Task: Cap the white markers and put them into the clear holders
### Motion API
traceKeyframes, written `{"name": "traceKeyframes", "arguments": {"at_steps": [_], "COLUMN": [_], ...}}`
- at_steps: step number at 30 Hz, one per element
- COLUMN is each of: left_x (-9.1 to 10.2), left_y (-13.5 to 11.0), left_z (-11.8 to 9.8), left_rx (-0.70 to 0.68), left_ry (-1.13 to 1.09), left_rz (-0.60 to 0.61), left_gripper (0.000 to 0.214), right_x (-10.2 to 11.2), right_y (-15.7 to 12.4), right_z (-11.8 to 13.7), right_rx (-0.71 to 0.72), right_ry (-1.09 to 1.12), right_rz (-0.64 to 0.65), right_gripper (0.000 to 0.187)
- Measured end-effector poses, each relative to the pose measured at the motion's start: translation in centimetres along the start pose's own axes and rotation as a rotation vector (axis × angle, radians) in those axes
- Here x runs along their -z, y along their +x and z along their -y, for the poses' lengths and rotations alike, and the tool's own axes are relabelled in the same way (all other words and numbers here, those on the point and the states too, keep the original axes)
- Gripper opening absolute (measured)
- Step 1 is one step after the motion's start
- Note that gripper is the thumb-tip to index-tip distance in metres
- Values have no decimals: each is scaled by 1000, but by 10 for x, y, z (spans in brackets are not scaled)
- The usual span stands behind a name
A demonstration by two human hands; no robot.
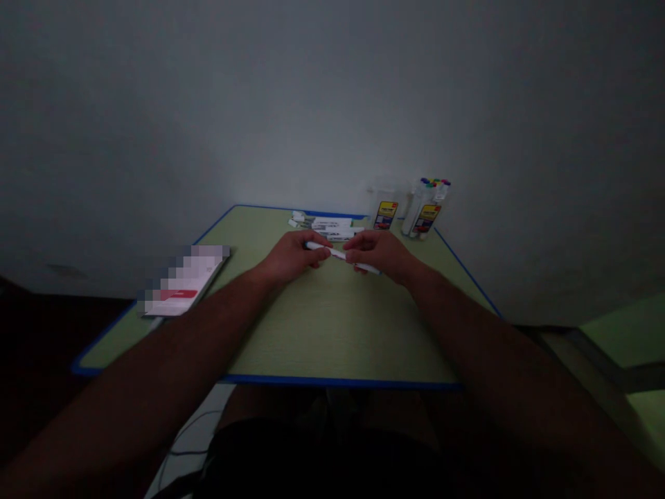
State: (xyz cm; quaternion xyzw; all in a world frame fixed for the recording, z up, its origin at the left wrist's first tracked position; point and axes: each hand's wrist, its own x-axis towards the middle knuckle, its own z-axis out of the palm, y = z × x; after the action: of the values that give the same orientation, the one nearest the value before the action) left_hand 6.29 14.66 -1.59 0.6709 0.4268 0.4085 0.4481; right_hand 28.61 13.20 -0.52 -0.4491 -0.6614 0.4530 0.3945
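Both my hands meet over the middle of a green table with a blue edge. My left hand and my right hand are each closed on one end of a white marker pen, which lies slanted between them just above the tabletop. Several more white markers lie on the table just beyond my hands.
Two clear marker packs stand at the table's far right corner by the grey wall; one holds pens with coloured caps. A booklet or box rests on the left edge. A second green surface shows at right.
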Motion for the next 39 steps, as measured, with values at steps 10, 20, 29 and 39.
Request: {"name": "traceKeyframes", "arguments": {"at_steps": [10,20,29,39], "left_x": [5,7,6,7], "left_y": [3,1,0,-2], "left_z": [2,0,-4,-7], "left_rx": [-51,-51,-28,-31], "left_ry": [-18,0,5,46], "left_rz": [-254,-262,-245,-219], "left_gripper": [19,32,29,25], "right_x": [16,16,18,19], "right_y": [4,7,7,9], "right_z": [-8,-6,-8,-12], "right_rx": [-50,-79,-52,-11], "right_ry": [13,105,159,162], "right_rz": [-167,-196,-233,-237], "right_gripper": [14,17,15,21]}}
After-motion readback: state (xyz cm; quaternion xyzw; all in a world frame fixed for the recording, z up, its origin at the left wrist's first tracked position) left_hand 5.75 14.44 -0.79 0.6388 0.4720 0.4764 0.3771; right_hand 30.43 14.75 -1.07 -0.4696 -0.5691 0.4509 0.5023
